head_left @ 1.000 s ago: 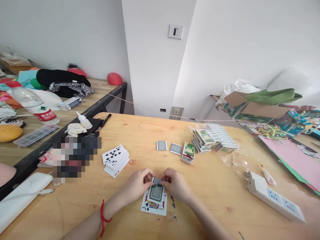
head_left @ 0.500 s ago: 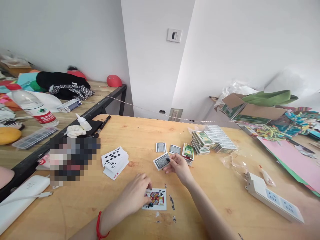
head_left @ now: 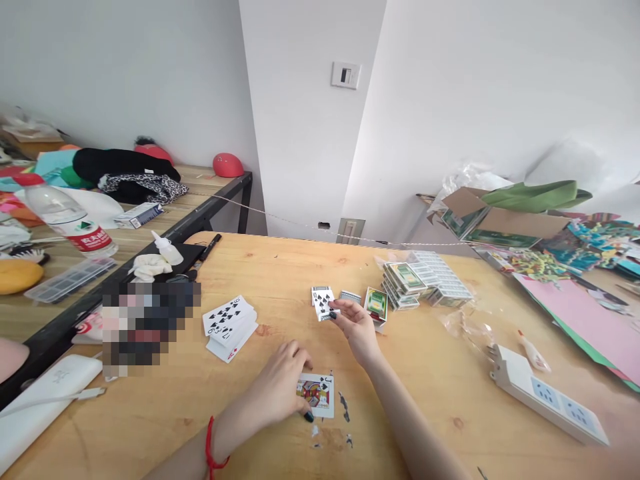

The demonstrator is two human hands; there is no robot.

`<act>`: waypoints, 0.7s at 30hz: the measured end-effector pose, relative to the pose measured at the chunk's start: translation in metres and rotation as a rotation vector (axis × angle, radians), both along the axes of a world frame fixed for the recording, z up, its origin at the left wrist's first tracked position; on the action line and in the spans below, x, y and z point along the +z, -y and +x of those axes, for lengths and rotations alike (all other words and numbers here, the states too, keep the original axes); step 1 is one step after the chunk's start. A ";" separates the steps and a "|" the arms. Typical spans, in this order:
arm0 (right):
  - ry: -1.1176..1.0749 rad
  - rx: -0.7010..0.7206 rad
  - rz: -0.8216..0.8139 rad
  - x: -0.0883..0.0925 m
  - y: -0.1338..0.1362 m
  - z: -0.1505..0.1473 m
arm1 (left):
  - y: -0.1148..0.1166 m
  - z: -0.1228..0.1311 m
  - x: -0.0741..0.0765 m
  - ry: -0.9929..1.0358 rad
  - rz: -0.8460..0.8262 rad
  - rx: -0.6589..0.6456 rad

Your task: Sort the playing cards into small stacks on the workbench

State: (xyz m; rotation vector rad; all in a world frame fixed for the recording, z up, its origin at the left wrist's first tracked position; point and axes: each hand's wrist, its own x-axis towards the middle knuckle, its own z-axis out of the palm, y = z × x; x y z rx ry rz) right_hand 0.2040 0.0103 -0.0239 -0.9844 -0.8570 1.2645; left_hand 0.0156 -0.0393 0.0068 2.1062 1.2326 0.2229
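Observation:
A ten of spades playing card (head_left: pixel 323 303) is pinched between the thumb and fingers of my right hand (head_left: pixel 356 328), its face toward me. Behind it two face-down cards lie on the table; a patterned one (head_left: pixel 350 297) shows partly. A face-up jack of spades (head_left: pixel 319 395) lies nearer to me. My left hand (head_left: pixel 280 380) arches over its left end with fingers apart, the thumb by the lower edge and the fingertips just past the upper one. To the left, several face-up cards (head_left: pixel 230 323) form a loose fan, a nine of spades on top and an ace of diamonds below.
A green card box (head_left: pixel 376 304) stands beside stacked card boxes (head_left: pixel 440 277) in clear wrap. Scraps (head_left: pixel 344 405) lie by the jack. At right are a power strip (head_left: pixel 550 397) and glue tube (head_left: pixel 534 353); at left, a white power bank (head_left: pixel 47 403) and a water bottle (head_left: pixel 75 220).
My right hand has turned its card from patterned back to face and moved it slightly away from me. My left hand has shifted a little right over the jack.

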 end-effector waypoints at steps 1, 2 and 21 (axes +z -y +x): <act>0.014 -0.001 0.007 -0.001 0.000 0.000 | -0.001 0.000 -0.002 0.014 0.020 0.013; 0.024 -0.001 0.012 -0.002 0.000 0.000 | -0.002 0.000 -0.004 0.023 0.040 0.024; -0.139 -0.188 -0.015 -0.012 -0.012 0.006 | -0.065 0.002 -0.008 0.277 -0.041 0.170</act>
